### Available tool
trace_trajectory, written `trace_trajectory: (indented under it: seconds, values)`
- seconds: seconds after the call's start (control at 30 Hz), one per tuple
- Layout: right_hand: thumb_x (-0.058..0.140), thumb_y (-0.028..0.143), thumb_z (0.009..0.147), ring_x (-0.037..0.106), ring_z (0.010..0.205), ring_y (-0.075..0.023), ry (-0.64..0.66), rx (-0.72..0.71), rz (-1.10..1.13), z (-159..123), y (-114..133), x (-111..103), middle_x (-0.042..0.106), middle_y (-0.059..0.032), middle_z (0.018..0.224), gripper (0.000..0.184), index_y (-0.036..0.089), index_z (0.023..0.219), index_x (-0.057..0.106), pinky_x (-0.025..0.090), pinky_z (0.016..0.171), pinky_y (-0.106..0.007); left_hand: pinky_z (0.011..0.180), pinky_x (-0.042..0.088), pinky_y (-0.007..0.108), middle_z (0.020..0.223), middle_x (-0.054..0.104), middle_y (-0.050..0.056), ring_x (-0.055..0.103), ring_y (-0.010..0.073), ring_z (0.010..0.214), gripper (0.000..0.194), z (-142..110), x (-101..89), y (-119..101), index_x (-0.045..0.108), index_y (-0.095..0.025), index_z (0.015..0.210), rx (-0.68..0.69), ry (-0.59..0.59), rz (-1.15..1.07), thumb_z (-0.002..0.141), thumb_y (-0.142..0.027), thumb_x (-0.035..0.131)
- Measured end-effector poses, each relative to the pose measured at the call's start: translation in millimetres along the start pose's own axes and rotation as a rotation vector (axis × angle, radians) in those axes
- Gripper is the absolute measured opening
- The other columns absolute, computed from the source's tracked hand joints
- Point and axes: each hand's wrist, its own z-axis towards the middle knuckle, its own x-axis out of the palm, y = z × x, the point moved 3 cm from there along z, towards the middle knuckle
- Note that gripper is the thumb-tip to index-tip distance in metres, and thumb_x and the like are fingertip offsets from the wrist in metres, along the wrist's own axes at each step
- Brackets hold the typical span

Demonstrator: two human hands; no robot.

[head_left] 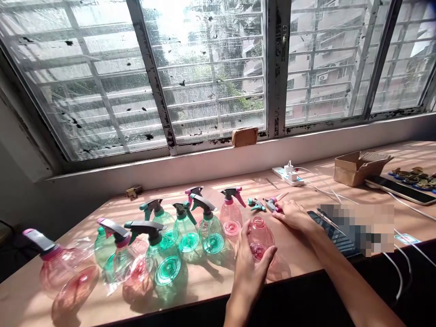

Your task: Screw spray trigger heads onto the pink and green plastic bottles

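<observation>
My left hand [250, 265] is wrapped round a pink see-through spray bottle [260, 236] whose neck is uncovered. The bottle stands upright near the table's front edge. To its right, my right hand [294, 214] reaches over the table with its fingers closed on a grey and pink trigger spray head [271, 204] lying there. Just left of that lies a green and grey spray head [257, 204]. A pink bottle with its spray head fitted [230, 213] stands behind my left hand.
Several green spray bottles [166, 261] and pink ones stand at the left, some in clear plastic. At the right are a power strip [289, 176], white cables, a cardboard box [357, 169], a phone [405, 188] and a dark tablet-like device [335, 234]. Windows line the back.
</observation>
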Motion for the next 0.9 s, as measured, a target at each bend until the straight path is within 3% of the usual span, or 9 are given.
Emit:
trace_trajectory:
  seconds: [0.17, 0.37, 0.5, 0.57, 0.67, 0.77, 0.83, 0.9]
  values:
    - [0.056, 0.042, 0.092, 0.069, 0.103, -0.0355, -0.108, -0.005, 0.213, -1.7, 6.5, -31.4, 0.078, -0.0157, 0.106, 0.035, 0.017, 0.110, 0.074, 0.050, 0.089, -0.043, 0.128, 0.032, 0.053, 0.163, 0.047, 0.015, 0.043, 0.0343, 0.152, 0.078, 0.2, -0.9, 1.0, 0.035, -0.026, 0.162, -0.006, 0.009, -0.022, 0.095, -0.039, 0.073]
    - [0.026, 0.060, 0.105, 0.067, 0.079, -0.0247, -0.292, -0.137, 0.621, -23.4, 26.7, -90.3, 0.071, -0.0053, 0.084, 0.058, 0.021, 0.092, 0.068, 0.057, 0.077, -0.039, 0.130, 0.027, 0.054, 0.165, 0.047, 0.016, 0.041, 0.0344, 0.155, 0.080, -0.1, -1.6, 0.0, 0.036, -0.026, 0.163, -0.012, 0.062, -0.070, 0.095, -0.041, 0.074]
    - [0.055, 0.059, 0.098, 0.057, 0.061, -0.0192, -0.503, -0.220, 1.176, -47.3, 47.7, -121.8, 0.066, -0.0004, 0.073, 0.042, 0.022, 0.085, 0.069, 0.053, 0.059, -0.034, 0.131, 0.026, 0.052, 0.169, 0.042, 0.016, 0.038, 0.0336, 0.157, 0.083, -0.5, -2.4, 2.2, 0.033, -0.025, 0.164, -0.020, 0.085, -0.061, 0.095, -0.046, 0.073]
    - [0.068, 0.057, 0.091, 0.054, 0.055, -0.0183, -0.594, -0.230, 1.352, -59.3, 56.5, -136.7, 0.062, 0.0012, 0.065, 0.037, 0.023, 0.076, 0.068, 0.048, 0.052, -0.033, 0.132, 0.026, 0.051, 0.170, 0.040, 0.016, 0.035, 0.0333, 0.159, 0.083, -0.6, -2.7, 3.4, 0.033, -0.024, 0.165, -0.025, 0.092, -0.045, 0.095, -0.047, 0.072]
    - [0.073, 0.051, 0.087, 0.051, 0.050, -0.0177, -0.691, -0.188, 1.479, -77.1, 68.4, -155.8, 0.061, 0.0004, 0.060, 0.031, 0.025, 0.070, 0.070, 0.044, 0.046, -0.033, 0.133, 0.024, 0.051, 0.171, 0.039, 0.016, 0.034, 0.0332, 0.160, 0.084, -0.7, -2.6, 3.4, 0.034, -0.023, 0.164, -0.021, 0.106, -0.040, 0.095, -0.050, 0.072]
    - [0.072, 0.049, 0.088, 0.047, 0.047, -0.0159, -0.834, -0.005, 1.530, -91.8, 78.3, -164.5, 0.063, -0.0007, 0.063, 0.027, 0.026, 0.074, 0.075, 0.036, 0.038, -0.030, 0.132, 0.027, 0.050, 0.171, 0.040, 0.016, 0.035, 0.0340, 0.159, 0.086, -1.1, -2.3, 2.7, 0.035, -0.023, 0.165, -0.014, 0.110, -0.056, 0.093, -0.052, 0.074]
    - [0.069, 0.052, 0.091, 0.048, 0.047, -0.0147, -0.965, 0.077, 1.569, -97.5, 84.7, -164.2, 0.061, 0.0003, 0.063, 0.032, 0.025, 0.076, 0.074, 0.039, 0.038, -0.028, 0.132, 0.027, 0.049, 0.171, 0.040, 0.015, 0.035, 0.0346, 0.159, 0.088, -1.4, -2.2, 2.5, 0.034, -0.024, 0.166, -0.013, 0.110, -0.067, 0.093, -0.051, 0.074]
    - [0.068, 0.056, 0.094, 0.052, 0.050, -0.0143, -1.066, 0.062, 1.597, -98.0, 90.3, -160.6, 0.061, 0.0010, 0.064, 0.036, 0.024, 0.078, 0.073, 0.046, 0.043, -0.027, 0.130, 0.030, 0.050, 0.169, 0.042, 0.015, 0.040, 0.0353, 0.156, 0.089, -1.7, -1.8, 2.6, 0.031, -0.024, 0.167, -0.023, 0.125, -0.067, 0.093, -0.050, 0.074]
